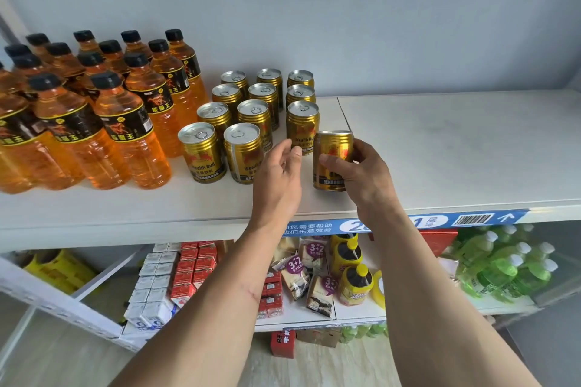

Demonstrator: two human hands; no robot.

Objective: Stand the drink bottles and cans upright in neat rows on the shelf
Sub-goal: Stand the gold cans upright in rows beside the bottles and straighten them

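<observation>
The right hand (361, 166) has its fingers (330, 162) wrapped around a gold can (331, 154), holding it at the front end of the third column of standing cans (251, 110), just in front of that column's front can (302, 122). The left hand (279, 166) hangs beside it with fingers loosely curled, holding nothing, close to that same front can.

The risk I see is a knock: the held can sits very close to its neighbour, and a nudge from either hand could tip that one into the ones behind it. It also stands near the front edge of the shelf (456, 148), so a careless release could send it off toward the goods below.

The can's long axis runs nearly vertical, top rim up and leaning slightly away from the front edge. I cannot tell whether its base touches the shelf. The bottles (125, 110) beyond the cans stand upright in rows.
</observation>
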